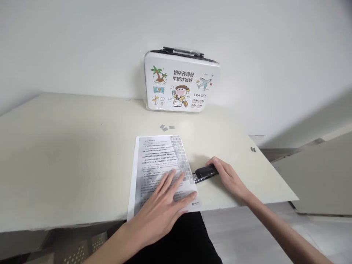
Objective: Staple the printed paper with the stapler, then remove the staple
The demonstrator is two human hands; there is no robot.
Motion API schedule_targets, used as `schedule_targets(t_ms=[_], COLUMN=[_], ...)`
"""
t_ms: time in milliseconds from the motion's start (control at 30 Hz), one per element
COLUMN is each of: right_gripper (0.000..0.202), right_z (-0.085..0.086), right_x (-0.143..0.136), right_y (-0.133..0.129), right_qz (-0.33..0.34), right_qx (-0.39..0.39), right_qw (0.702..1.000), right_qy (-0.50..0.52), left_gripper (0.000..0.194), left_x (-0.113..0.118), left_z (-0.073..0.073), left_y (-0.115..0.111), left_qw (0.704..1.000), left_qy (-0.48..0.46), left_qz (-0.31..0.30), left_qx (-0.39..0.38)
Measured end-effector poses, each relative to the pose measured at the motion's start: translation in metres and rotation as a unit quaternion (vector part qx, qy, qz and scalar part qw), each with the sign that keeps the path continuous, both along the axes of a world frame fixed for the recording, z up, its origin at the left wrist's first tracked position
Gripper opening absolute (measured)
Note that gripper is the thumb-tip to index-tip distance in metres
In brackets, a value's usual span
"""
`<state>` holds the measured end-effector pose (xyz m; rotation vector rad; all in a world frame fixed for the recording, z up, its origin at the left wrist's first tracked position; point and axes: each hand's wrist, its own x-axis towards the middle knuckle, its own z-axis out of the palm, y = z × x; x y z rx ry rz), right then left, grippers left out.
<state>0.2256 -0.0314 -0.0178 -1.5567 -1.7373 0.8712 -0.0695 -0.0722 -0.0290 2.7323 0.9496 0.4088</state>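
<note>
A stack of printed paper sheets [158, 157] lies at the front edge of the table, its right margin covered by a dense band of small grey marks. My left hand [169, 196] rests flat on the lower part of the paper, fingers spread. In my right hand [227, 174] is a black stapler [206, 172], gripped by its rear end. The stapler's front reaches the right edge of the paper; whether its jaw goes around the edge or only touches it, I cannot tell.
A white travel case [181, 82] with cartoon prints and a black handle stands against the wall at the table's back. Several small grey strips of staples [167, 127] lie behind the paper. More grey pieces [253, 149] sit near the table's right edge [275, 176].
</note>
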Motion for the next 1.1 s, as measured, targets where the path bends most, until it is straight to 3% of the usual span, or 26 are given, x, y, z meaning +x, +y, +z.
schedule_targets(t_ms=[133, 267, 500, 600, 733, 1100], right_gripper=[0.052, 0.052, 0.045, 0.046, 0.049, 0.051], right_z=[0.001, 0.008, 0.027, 0.031, 0.034, 0.034], right_x=[0.002, 0.004, -0.002, -0.012, -0.026, -0.04], right_y=[0.0, 0.003, 0.02, 0.026, 0.027, 0.023], right_qz=[0.005, 0.019, 0.057, 0.066, 0.099, 0.14], right_qx=[-0.003, -0.009, -0.014, 0.0, 0.022, 0.045], right_qw=[1.0, 0.999, 0.996, 0.995, 0.988, 0.969], right_qy=[-0.015, -0.041, -0.071, -0.079, -0.113, -0.201], left_gripper=[0.053, 0.066, 0.038, 0.056, 0.087, 0.089], left_x=[0.002, 0.003, 0.011, 0.021, 0.038, 0.055], left_z=[-0.002, 0.001, 0.011, 0.008, -0.002, -0.024], left_y=[0.001, 0.003, 0.023, 0.041, 0.062, 0.07], left_qw=[1.0, 0.999, 0.996, 0.997, 0.998, 1.0], left_qy=[-0.002, -0.031, -0.061, -0.05, -0.024, 0.0], left_qz=[0.001, -0.005, 0.01, 0.03, 0.006, 0.016], left_qx=[-0.004, -0.023, -0.065, -0.057, -0.052, -0.026])
